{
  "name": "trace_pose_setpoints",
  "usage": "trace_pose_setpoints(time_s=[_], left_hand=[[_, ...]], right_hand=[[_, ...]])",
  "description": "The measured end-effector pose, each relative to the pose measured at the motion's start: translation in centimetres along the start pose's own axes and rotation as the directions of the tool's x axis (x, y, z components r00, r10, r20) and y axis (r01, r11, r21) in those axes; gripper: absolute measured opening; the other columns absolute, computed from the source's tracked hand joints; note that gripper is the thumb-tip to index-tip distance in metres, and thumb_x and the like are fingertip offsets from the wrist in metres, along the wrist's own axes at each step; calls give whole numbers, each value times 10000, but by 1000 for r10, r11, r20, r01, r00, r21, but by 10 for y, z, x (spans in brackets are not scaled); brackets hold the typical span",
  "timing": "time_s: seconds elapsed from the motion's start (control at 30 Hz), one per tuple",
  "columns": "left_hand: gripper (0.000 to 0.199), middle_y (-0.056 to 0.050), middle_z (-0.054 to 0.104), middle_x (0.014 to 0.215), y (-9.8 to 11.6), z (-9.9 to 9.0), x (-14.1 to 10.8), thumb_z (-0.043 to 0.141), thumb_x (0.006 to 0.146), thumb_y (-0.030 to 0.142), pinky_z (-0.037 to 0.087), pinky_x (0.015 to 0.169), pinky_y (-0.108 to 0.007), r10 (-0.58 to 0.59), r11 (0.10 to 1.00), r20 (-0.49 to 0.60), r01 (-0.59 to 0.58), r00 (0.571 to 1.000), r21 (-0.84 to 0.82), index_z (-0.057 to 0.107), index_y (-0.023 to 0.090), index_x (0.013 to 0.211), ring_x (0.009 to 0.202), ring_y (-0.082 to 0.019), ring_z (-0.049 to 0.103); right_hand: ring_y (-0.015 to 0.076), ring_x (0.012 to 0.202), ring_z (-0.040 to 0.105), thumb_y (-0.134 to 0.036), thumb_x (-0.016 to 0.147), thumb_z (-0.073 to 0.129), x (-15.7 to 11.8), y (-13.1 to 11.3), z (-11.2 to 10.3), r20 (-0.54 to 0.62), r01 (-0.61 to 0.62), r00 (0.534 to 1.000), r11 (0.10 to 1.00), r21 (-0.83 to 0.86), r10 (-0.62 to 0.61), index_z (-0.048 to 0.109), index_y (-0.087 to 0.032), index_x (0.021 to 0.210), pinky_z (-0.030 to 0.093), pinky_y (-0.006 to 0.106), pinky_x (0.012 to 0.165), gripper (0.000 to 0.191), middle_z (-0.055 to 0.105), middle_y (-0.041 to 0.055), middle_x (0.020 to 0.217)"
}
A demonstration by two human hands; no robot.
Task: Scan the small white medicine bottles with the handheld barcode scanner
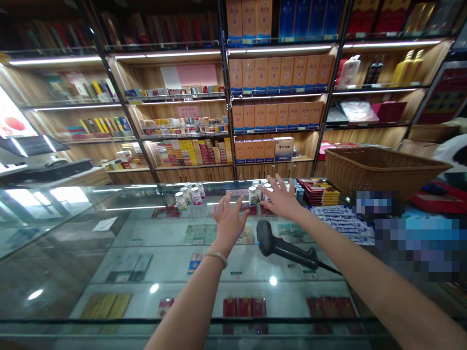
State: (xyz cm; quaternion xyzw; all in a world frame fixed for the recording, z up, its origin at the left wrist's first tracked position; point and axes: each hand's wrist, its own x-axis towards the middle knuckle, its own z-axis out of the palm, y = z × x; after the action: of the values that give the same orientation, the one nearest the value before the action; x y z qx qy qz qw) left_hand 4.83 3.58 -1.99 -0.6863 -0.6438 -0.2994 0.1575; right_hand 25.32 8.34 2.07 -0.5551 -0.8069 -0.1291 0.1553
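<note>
Both my arms reach forward over a glass display counter [171, 267]. My left hand [229, 221] has its fingers spread above the glass and holds nothing. Further right, my right hand [282, 199] is also open, its fingers apart beside a group of small white containers [253, 195]; whether it touches them I cannot tell. My right hand partly hides that group. A second group of similar containers [196, 195] stands to the left of my left hand. Between my forearms a black barcode scanner [288, 248] lies on the glass, its cable running to the right.
A wicker basket [379, 170] stands at the right end, near stacked red and yellow packets [321, 192] and blue-white packets [339, 221]. Boxed goods fill the lit shelves [275, 97] behind. Flat packs [244, 308] lie under the glass. A dark machine [47, 170] stands at left.
</note>
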Motion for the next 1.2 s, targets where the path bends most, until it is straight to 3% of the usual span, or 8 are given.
trace_pose_setpoints(time_s=[0.2, 0.37, 0.63, 0.83, 1.2], left_hand=[[484, -133, 447, 1571, -2, 0, -1, 618, 930, 430, 200, 1197, -625, -29, 999, 27, 29, 999, 19, 602, 331, 1403, 1431, -352, 383], [484, -128, 443, 1575, -2, -2, -1, 613, 934, 426, 201, 1197, -622, -39, 999, 51, 38, 998, 18, 597, 334, 1408, 1438, -346, 377], [472, -119, 448, 1569, -1, -3, -1, 614, 929, 419, 215, 1191, -625, -52, 999, 72, 51, 996, 20, 608, 335, 1393, 1432, -343, 378], [468, -118, 440, 1575, 0, -3, -1, 598, 933, 438, 223, 1188, -624, -60, 998, 77, 57, 995, 32, 609, 339, 1391, 1427, -341, 380], [467, -113, 434, 1581, 0, -5, 0, 608, 929, 448, 208, 1198, -616, -78, 997, 94, 76, 992, 28, 616, 335, 1382, 1440, -334, 367]], right_hand=[[388, 1572, 48, -575, 909, 621, 44, 3, 1, 89, 19, 996, 996, 87, -27, 550, -422, 1439, 19, 720, 1183, 556, 159, 64, 1718], [383, 1577, 3, -542, 887, 667, 62, 2, 9, 98, 32, 994, 993, 115, -44, 605, -422, 1387, -14, 715, 1183, 518, 150, 68, 1719], [375, 1575, 25, -468, 901, 668, 65, -1, 19, 59, 53, 996, 988, 145, -62, 705, -398, 1254, -35, 715, 1180, 362, 206, 41, 1707], [360, 1571, 40, -434, 883, 702, 67, -4, 13, 43, 40, 998, 986, 163, -47, 776, -353, 1038, -22, 718, 1175, 190, 237, 13, 1696], [373, 1568, 67, -431, 846, 745, 57, -12, -10, 135, 120, 982, 988, 99, -133, 791, -317, 1033, -29, 721, 1177, 224, 270, 47, 1687]])
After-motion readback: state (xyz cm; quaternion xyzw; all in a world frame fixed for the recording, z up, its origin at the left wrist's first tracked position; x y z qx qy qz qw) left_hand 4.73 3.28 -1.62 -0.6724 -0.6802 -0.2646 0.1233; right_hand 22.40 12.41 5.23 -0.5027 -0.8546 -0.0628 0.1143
